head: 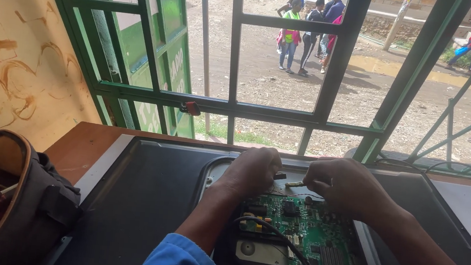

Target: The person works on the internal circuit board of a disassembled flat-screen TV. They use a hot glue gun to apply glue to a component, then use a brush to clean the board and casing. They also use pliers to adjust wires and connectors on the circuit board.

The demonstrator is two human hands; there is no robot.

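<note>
A person's left hand (255, 172) and right hand (342, 186) meet at the far edge of a green circuit board (300, 237), both knuckles-up and curled. The left hand is closed over something at the board's top edge, though what its fingers pinch cannot be told from this angle. The right hand is likewise closed, its fingertips turned inward toward a small pale connector (294, 184) that lies in the gap between the two hands, just beside the left one; whether the right hand actually touches it cannot be told. The board sits in the opened back of a flat black panel (148, 199), inside a grey-rimmed recess, and a black cable (271, 237) arcs across the board from its left side toward the near edge. Blue sleeves (180, 262) cover both forearms at the bottom of the view. The panel lies flat on a brown bench (81, 146) set against a window. At the left, on the bench edge, stands an open grey tool bag (27, 199) with red-handled tools inside. Behind the bench a green window frame (229, 106) with bars looks out on a dirt street, where a group of people (308, 30) stands well apart from the work
</note>
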